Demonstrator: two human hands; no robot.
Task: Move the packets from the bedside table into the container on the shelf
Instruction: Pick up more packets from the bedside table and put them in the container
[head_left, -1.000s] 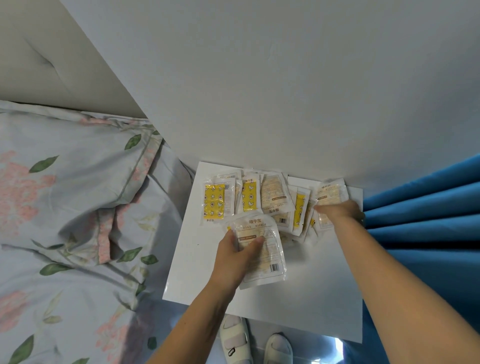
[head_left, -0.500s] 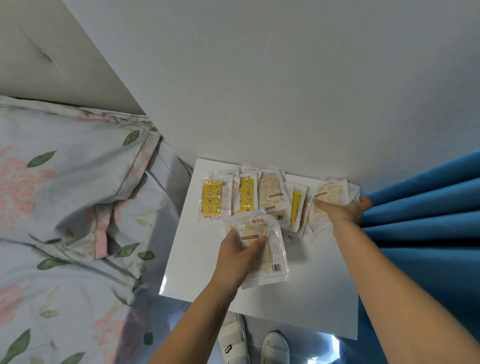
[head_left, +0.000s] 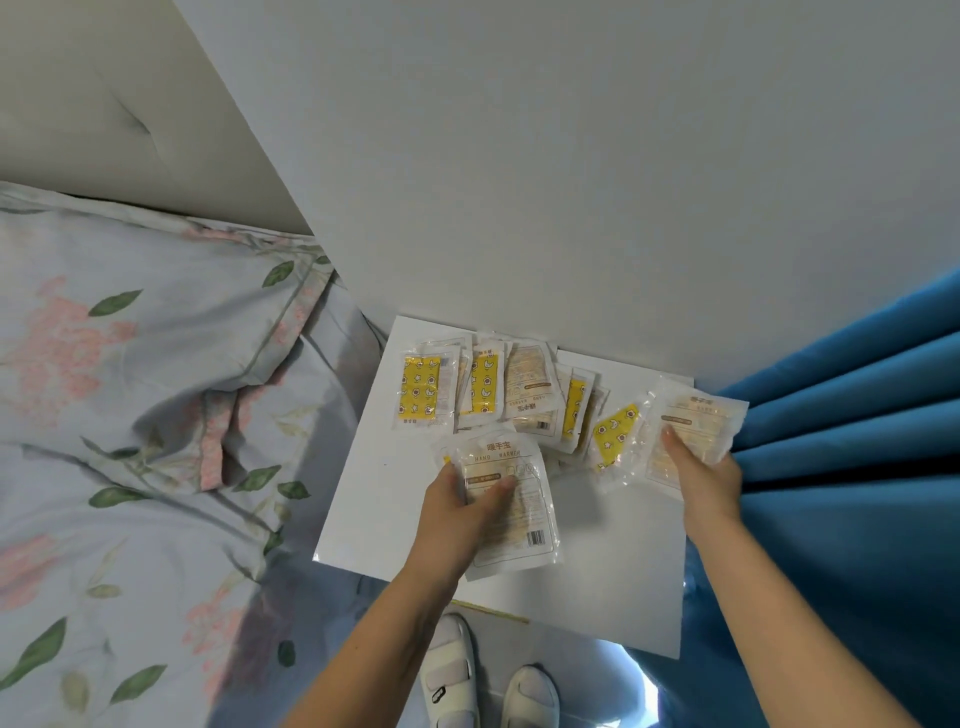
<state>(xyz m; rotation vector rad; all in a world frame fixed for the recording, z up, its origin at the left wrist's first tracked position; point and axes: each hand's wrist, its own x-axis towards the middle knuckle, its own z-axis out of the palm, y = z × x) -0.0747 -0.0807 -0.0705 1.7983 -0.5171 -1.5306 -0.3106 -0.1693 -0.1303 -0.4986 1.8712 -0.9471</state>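
Several clear packets (head_left: 524, 387) with yellow or beige prints lie in a row at the back of the white bedside table (head_left: 618, 571). My left hand (head_left: 462, 512) grips a small stack of beige hand-warmer packets (head_left: 514, 512) over the table's middle, thumb on top. My right hand (head_left: 701, 475) holds a beige packet (head_left: 696, 423) lifted at the table's right edge, with a yellow-printed packet (head_left: 615, 441) hanging beside it. The container and shelf are out of view.
A bed with a floral pillow (head_left: 156, 374) and duvet lies to the left. Blue curtain (head_left: 852, 415) hangs at the right, touching the table. A white wall (head_left: 571, 182) stands behind. My white shoes (head_left: 452, 670) show below the table's front edge.
My right hand has closed on packets at the table's right end and lifted them off the pile. My left hand still holds its stack in the same place.
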